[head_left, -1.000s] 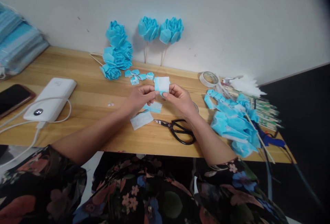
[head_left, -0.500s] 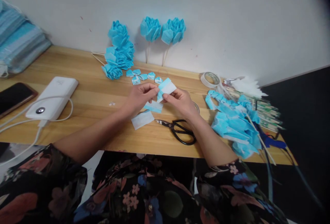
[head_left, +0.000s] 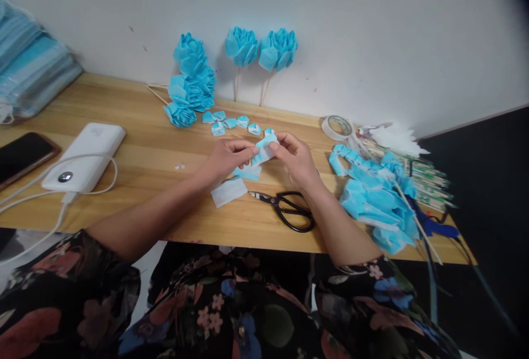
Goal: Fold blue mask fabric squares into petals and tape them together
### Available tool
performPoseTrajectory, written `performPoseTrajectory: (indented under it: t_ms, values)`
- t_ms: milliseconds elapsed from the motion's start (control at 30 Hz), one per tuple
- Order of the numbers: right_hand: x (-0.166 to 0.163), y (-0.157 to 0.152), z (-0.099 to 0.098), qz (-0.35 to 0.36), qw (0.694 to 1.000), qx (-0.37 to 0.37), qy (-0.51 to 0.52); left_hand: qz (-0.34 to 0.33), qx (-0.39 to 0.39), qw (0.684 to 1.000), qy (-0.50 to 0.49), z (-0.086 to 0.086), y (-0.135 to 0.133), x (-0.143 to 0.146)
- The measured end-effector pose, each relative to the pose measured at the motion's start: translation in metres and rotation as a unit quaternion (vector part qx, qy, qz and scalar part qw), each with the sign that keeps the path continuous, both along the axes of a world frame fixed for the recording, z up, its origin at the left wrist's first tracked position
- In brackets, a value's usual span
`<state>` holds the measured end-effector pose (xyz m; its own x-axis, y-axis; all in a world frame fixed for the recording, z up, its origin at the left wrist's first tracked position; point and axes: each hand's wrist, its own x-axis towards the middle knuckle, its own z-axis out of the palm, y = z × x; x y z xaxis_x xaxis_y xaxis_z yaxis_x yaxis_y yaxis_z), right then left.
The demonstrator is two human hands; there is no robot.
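Between both hands is a piece of light blue fabric (head_left: 263,151), white on part of its face. My left hand (head_left: 232,156) pinches its left edge between thumb and fingers. My right hand (head_left: 295,159) grips the right side, thumb lying across the front. Just below, a flat blue piece (head_left: 248,173) and a paler rectangle (head_left: 229,192) lie on the wooden table (head_left: 165,205). Black-handled scissors (head_left: 294,211) rest near my right wrist. Beyond my hands sit several small folded blue pieces (head_left: 230,123), one of them close to the held fabric.
Blue fabric flowers (head_left: 241,47) on sticks lean at the wall; others (head_left: 190,89) lie left of them. A tape roll (head_left: 338,127), crumpled blue fabric (head_left: 372,199) and a blue-handled tool (head_left: 440,229) are right. Left are a power bank (head_left: 93,147), phone (head_left: 25,155) and stacked masks (head_left: 35,61).
My right hand has shifted slightly up and right, its thumb now over the fabric. The held piece is turned and shows less white. A folded piece behind it has come into view.
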<state>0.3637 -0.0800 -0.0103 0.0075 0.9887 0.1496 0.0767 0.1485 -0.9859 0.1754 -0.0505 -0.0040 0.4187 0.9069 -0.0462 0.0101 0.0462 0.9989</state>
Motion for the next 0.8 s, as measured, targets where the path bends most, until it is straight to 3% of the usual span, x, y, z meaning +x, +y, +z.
performPoseTrajectory:
  t_ms: [433, 800]
  values:
    - [0.0010, -0.0004, -0.0031, -0.048, 0.997, 0.045, -0.026, -0.012, 0.005, 1.000, 0.003, -0.0030, 0.0009, 0.0004]
    - [-0.0045, -0.0027, 0.0055, 0.027, 0.999, -0.025, -0.004, -0.036, 0.082, 0.995, 0.032, -0.0033, -0.0026, -0.0009]
